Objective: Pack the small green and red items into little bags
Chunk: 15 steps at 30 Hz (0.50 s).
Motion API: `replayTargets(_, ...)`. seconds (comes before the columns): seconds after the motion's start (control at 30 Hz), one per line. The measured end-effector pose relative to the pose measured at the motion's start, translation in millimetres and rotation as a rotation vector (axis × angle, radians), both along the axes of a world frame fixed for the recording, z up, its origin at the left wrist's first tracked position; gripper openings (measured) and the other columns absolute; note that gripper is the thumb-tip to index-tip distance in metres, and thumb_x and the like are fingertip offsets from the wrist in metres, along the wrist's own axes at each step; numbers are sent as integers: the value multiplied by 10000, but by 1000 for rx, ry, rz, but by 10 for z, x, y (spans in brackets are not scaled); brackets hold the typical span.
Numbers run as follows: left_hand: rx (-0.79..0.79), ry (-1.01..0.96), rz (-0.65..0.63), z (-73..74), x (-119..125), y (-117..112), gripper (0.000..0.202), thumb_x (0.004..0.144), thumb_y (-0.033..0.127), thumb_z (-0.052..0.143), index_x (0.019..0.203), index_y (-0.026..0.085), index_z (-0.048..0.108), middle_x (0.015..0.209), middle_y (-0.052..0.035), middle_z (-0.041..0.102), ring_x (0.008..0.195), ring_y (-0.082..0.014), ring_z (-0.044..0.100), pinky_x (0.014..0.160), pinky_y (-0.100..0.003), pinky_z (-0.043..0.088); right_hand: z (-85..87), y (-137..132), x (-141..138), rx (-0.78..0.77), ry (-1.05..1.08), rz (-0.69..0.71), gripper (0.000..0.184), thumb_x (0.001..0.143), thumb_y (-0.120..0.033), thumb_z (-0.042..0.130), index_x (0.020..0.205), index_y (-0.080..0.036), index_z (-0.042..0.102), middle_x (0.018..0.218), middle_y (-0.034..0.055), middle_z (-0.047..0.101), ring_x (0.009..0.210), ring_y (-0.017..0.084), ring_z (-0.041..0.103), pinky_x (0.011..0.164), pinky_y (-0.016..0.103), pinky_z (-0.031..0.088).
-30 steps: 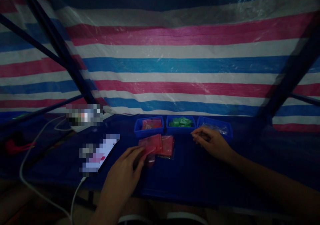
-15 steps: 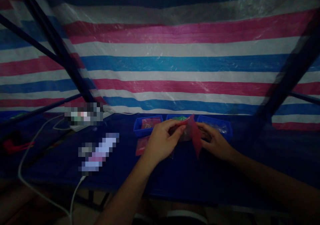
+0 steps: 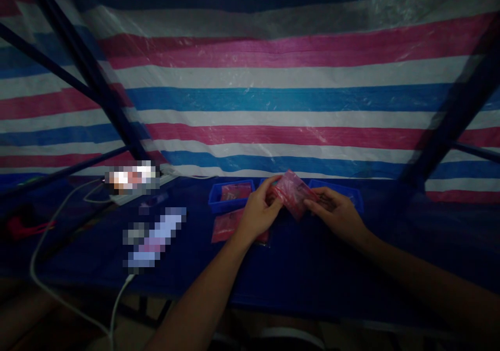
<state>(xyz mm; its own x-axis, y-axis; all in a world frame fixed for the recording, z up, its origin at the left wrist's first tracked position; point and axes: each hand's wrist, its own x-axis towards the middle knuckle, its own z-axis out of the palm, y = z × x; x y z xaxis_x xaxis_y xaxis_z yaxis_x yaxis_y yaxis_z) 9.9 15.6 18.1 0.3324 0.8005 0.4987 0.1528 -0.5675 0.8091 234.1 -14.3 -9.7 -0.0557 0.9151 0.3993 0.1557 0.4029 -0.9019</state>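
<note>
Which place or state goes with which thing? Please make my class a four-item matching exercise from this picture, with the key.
Things:
1. Pink packet nearest the right hand
2. Striped sheet
3. Blue tray just left of the left hand
4. White cables

Places and states:
A. Running down past the near edge of the table
B. With pink contents inside
C. Held up between both hands
D. Hanging behind the table

Pairs: 1-C, 2-D, 3-B, 4-A
</note>
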Motion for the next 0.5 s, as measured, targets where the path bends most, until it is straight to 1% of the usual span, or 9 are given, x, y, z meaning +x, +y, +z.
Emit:
replayTargets(0.07, 11, 20, 33, 0, -8, -5, 468, 973, 292, 579, 1433, 215, 534, 1318, -94, 685, 1137, -242, 681, 988, -378, 542, 7, 12, 16, 29, 30, -36, 364, 863, -474, 766, 1110, -225, 671, 1038, 78, 760, 909, 232, 744, 855, 397, 624)
replayTargets(0.13, 21, 23, 48, 24, -19, -31, 422, 1022, 334, 503, 1425, 219, 550, 1307, -82, 692, 1163, -241, 667, 1033, -395, 515, 8, 31, 36, 49, 68, -67, 386, 860, -468, 771, 1131, -224, 647, 1051, 85, 747, 921, 228, 740, 867, 397, 625)
replayTargets(0.2, 32, 11, 52, 64, -27, -68, 402, 1051, 381, 454, 1403, 233, 578, 1322, -70, 686, 1225, -246, 634, 1092, -411, 470, 3, 50, 52, 67, 90, -102, 408, 851, -462, 783, 1147, -223, 635, 1048, 87, 733, 937, 229, 733, 883, 402, 621)
replayTargets(0.27, 24, -10, 36, 91, -23, -96, 395, 1053, 421, 455, 1376, 247, 602, 1347, -65, 672, 1263, -248, 608, 1115, -419, 448, -7, 63, 61, 76, 85, -125, 423, 847, -461, 787, 1162, -224, 632, 1042, 87, 723, 949, 231, 726, 900, 414, 616)
replayTargets(0.3, 2, -24, 15, 92, -16, -99, 396, 1045, 435, 476, 1369, 246, 604, 1327, -71, 681, 1243, -248, 621, 1096, -417, 464, -12, 66, 62, 79, 79, -129, 428, 848, -465, 785, 1166, -225, 631, 1038, 87, 722, 951, 233, 725, 906, 419, 615)
replayTargets(0.37, -57, -48, -31, 63, 3, -79, 434, 1004, 445, 566, 1383, 234, 579, 1222, -90, 720, 1135, -239, 673, 1009, -400, 522, -22, 68, 60, 74, 69, -111, 427, 853, -478, 776, 1165, -226, 629, 1035, 90, 726, 952, 237, 725, 905, 426, 618)
replayTargets(0.43, -97, -57, -55, 6, 17, -36, 529, 940, 411, 678, 1415, 225, 538, 1109, -94, 741, 1018, -224, 708, 919, -371, 560, -28, 65, 56, 70, 71, -97, 426, 853, -488, 774, 1157, -228, 630, 1030, 91, 732, 944, 240, 730, 887, 423, 626)
replayTargets(0.5, -99, -48, -51, -50, 20, 7, 570, 903, 365, 728, 1420, 227, 530, 1049, -85, 743, 951, -210, 719, 867, -353, 573, -29, 62, 55, 70, 72, -97, 426, 851, -491, 776, 1156, -231, 632, 1032, 91, 735, 935, 242, 734, 871, 421, 633)
